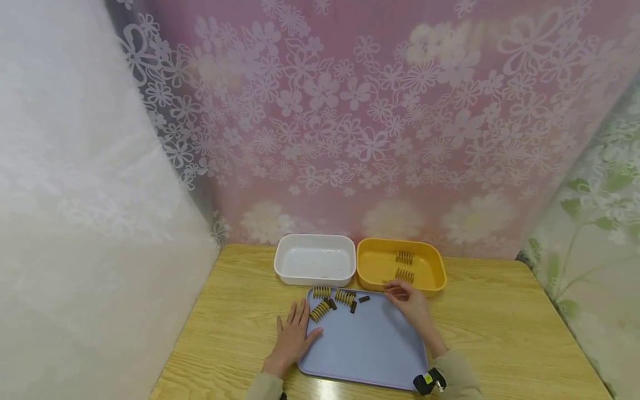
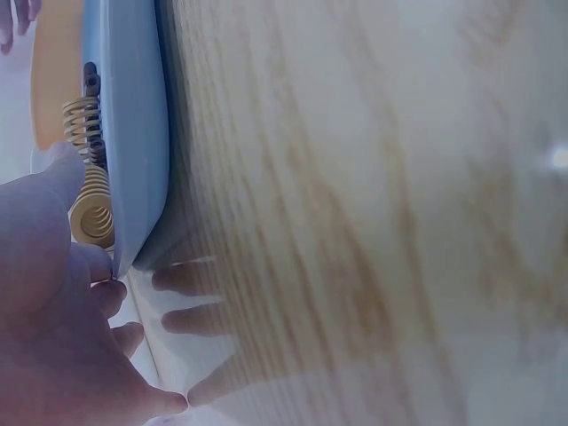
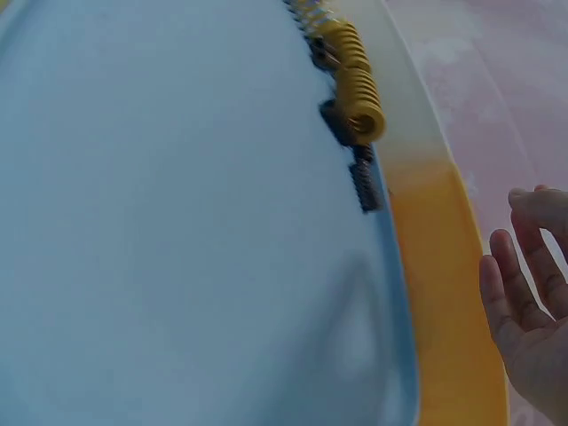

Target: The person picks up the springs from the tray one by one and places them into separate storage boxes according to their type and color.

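- Left hand (image 1: 292, 338): fingers extended, released, at left edge of blue tray (image 1: 365, 347).
- Right hand (image 1: 412, 306): fingers loosely bent, released, at near wall of yellow bin (image 1: 375, 260).
- Yellow coil springs (image 1: 319, 311), small dark springs (image 1: 353, 306): tray, far left.
- Brown coil springs (image 1: 404, 275): inside bin.

- Label: one small yellow patch (image 1: 428, 378) on the black wrist device (image 1: 421, 385), behind the right hand (image 1: 411, 305) at the cuff. Any marking on the patch is too small to read.
- Blue tray (image 1: 365, 344), between the left hand (image 1: 292, 336) and the right hand: no legible text.
- White container (image 1: 315, 260), ahead of the left hand: no legible text.
- Yellow container (image 1: 372, 266), at the right hand's fingertips: no legible text.
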`<action>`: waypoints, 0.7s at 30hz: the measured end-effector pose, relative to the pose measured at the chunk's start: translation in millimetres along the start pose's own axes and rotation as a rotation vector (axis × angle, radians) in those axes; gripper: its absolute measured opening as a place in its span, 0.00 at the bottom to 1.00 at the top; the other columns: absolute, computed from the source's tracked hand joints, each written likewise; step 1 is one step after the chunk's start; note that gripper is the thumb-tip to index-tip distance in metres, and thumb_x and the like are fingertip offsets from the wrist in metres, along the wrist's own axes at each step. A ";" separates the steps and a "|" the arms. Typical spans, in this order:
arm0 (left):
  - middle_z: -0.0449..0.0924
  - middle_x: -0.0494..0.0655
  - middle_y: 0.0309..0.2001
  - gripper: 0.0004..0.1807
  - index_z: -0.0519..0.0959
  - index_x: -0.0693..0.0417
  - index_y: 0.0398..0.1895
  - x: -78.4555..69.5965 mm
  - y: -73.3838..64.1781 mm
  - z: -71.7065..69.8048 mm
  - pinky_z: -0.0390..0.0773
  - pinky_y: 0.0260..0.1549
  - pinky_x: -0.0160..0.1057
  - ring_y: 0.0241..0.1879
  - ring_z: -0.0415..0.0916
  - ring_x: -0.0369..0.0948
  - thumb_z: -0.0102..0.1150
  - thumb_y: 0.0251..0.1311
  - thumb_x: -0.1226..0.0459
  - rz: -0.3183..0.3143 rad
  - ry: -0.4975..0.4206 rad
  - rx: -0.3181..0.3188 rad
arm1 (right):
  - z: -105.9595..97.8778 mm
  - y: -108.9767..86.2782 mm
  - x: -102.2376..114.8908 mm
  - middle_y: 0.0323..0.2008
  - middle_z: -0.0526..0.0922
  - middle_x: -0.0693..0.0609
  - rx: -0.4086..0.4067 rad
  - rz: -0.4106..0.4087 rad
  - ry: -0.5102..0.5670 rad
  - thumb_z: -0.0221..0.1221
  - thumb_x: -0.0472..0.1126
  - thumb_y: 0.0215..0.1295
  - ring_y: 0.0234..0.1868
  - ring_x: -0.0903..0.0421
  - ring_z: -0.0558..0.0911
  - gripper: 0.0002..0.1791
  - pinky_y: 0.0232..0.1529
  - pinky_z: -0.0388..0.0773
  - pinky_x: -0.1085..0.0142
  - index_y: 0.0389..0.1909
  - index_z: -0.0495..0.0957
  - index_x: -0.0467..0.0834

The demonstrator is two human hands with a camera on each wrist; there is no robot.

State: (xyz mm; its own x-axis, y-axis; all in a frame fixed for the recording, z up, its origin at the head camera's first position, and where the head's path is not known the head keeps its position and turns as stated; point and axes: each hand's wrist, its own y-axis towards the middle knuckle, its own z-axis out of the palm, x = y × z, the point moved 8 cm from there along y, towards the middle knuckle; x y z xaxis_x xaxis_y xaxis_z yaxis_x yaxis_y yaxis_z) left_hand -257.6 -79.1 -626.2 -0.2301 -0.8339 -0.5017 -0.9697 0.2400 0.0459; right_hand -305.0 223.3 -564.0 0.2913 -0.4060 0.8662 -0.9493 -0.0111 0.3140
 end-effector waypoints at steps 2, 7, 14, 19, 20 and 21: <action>0.54 0.60 0.78 0.44 0.56 0.66 0.78 -0.5 0.6 -0.9 0.45 0.63 0.80 0.77 0.49 0.63 0.57 0.71 0.46 0.002 0.002 0.001 | 10.6 -0.2 -6.1 0.42 0.87 0.38 0.034 0.008 -0.009 0.69 0.29 0.60 0.40 0.55 0.85 0.12 0.40 0.80 0.73 0.45 0.84 0.35; 0.55 0.62 0.78 0.44 0.57 0.67 0.77 -3.7 -0.3 -5.1 0.46 0.62 0.81 0.76 0.50 0.64 0.58 0.70 0.47 0.009 -0.002 -0.007 | 32.0 0.3 -17.7 0.43 0.88 0.44 0.085 0.062 -0.048 0.71 0.30 0.60 0.44 0.48 0.86 0.13 0.45 0.83 0.65 0.46 0.86 0.40; 0.56 0.62 0.77 0.44 0.57 0.67 0.77 -3.6 -0.7 -5.0 0.46 0.62 0.81 0.76 0.51 0.65 0.57 0.70 0.47 0.021 0.002 -0.021 | 54.4 5.5 -23.7 0.43 0.88 0.48 0.122 0.042 -0.111 0.71 0.28 0.57 0.48 0.46 0.86 0.15 0.50 0.83 0.57 0.45 0.87 0.42; 0.56 0.62 0.77 0.44 0.57 0.67 0.77 -3.3 -0.4 -5.2 0.46 0.62 0.81 0.76 0.51 0.65 0.57 0.70 0.47 0.026 0.003 -0.029 | 64.3 8.2 -22.4 0.42 0.89 0.50 0.144 0.012 -0.141 0.71 0.28 0.56 0.46 0.48 0.86 0.15 0.51 0.82 0.55 0.44 0.87 0.42; 0.56 0.62 0.77 0.44 0.57 0.67 0.77 -3.3 -0.5 -5.3 0.46 0.62 0.81 0.76 0.51 0.65 0.58 0.70 0.47 0.026 0.000 -0.028 | 65.8 8.7 -22.9 0.41 0.89 0.50 0.148 0.010 -0.144 0.71 0.27 0.56 0.46 0.49 0.86 0.15 0.51 0.82 0.55 0.44 0.87 0.42; 0.56 0.61 0.78 0.44 0.57 0.66 0.78 -2.9 -0.5 -4.6 0.46 0.62 0.81 0.76 0.51 0.64 0.57 0.70 0.47 0.021 0.002 -0.022 | 67.0 9.1 -23.3 0.41 0.89 0.51 0.151 0.008 -0.144 0.71 0.27 0.56 0.46 0.49 0.86 0.14 0.51 0.82 0.56 0.43 0.87 0.42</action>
State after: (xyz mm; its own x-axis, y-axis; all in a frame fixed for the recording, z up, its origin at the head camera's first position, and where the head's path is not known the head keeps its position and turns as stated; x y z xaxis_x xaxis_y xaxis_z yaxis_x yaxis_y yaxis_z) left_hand -256.8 -79.1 -620.8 -0.2506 -0.8299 -0.4984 -0.9662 0.2463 0.0758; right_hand -328.3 171.4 -607.3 0.2737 -0.5332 0.8005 -0.9617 -0.1393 0.2360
